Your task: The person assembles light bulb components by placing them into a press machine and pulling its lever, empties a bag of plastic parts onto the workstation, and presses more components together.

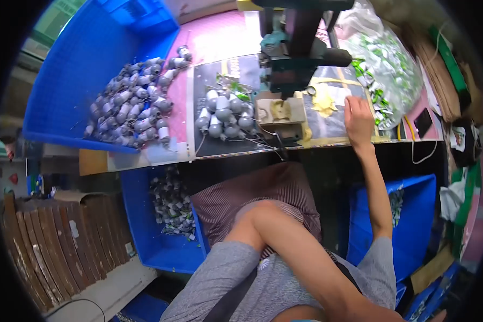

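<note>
My right hand rests on the workbench with its fingers curled together. Whether anything is between them is hidden. It lies just right of a crumpled yellow piece and left of small green-and-white parts. My left arm bends across my body toward the lower right. Only a bit of my left hand shows at the bottom edge, so its fingers cannot be read. Left of the right hand, a dark press head stands over a block fixture. Grey-and-white bulb-shaped parts with wires are heaped beside the fixture.
A large blue crate at the left spills more bulb-shaped parts. A see-through plastic bag of green-and-white parts lies at the right. Blue bins stand below the bench. Stacked brown boards are at lower left; a dark phone-like slab lies far right.
</note>
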`<state>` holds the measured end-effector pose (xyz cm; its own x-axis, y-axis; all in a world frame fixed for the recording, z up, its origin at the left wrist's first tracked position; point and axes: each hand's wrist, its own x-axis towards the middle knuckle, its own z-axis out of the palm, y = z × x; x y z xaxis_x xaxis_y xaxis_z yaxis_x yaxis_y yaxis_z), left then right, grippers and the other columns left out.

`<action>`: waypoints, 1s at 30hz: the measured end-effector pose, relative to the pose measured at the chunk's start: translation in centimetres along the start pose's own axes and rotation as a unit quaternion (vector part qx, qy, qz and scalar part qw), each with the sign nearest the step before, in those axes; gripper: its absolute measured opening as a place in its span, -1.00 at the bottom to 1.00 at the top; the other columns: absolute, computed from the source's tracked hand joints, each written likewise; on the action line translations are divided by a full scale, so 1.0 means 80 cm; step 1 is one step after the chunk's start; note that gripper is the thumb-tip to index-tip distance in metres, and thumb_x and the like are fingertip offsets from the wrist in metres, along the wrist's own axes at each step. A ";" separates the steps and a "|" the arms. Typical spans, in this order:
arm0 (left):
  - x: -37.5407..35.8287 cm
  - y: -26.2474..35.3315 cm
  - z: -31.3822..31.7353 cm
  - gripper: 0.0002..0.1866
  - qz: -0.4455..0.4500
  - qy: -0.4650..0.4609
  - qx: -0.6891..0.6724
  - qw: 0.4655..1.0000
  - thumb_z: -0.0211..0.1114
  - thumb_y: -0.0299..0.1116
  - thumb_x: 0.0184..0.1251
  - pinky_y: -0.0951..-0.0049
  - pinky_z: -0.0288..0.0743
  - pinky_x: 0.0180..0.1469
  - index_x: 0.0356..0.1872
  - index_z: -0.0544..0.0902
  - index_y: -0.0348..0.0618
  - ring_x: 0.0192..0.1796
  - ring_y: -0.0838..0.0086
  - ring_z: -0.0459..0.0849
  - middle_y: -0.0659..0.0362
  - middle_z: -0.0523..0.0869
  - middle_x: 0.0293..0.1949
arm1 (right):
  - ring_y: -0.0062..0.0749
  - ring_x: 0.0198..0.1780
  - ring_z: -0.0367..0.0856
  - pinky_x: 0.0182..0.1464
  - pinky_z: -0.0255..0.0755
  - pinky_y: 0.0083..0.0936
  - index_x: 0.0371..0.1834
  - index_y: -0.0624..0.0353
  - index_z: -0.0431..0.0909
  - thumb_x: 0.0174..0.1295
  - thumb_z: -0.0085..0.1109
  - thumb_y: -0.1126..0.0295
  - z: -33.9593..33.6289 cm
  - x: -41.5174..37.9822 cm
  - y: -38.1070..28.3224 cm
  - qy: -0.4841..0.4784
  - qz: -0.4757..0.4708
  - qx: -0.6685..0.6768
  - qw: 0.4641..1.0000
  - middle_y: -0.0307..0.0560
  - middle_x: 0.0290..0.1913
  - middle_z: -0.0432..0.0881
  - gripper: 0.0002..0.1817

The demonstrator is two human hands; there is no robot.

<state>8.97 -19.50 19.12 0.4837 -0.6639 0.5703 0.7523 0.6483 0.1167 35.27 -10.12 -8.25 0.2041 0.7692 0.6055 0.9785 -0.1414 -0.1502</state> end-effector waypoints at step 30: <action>-0.717 0.212 0.065 -0.74 0.343 0.659 0.545 -0.388 0.40 -0.35 0.28 0.39 0.66 -0.23 -0.15 0.49 -0.11 -0.37 0.38 0.68 0.16 0.70 -0.36 | 0.16 0.01 0.52 0.11 0.41 -0.09 -0.02 0.31 0.53 0.18 0.44 0.35 0.016 0.023 0.081 -0.055 0.008 -0.034 0.998 0.24 -0.07 0.59 -0.60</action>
<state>-8.31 31.49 -7.40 -0.1050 0.6929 0.7133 0.5919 -0.5329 0.6047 41.94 -8.80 -9.11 0.2186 0.8300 0.5131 0.9757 -0.1932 -0.1032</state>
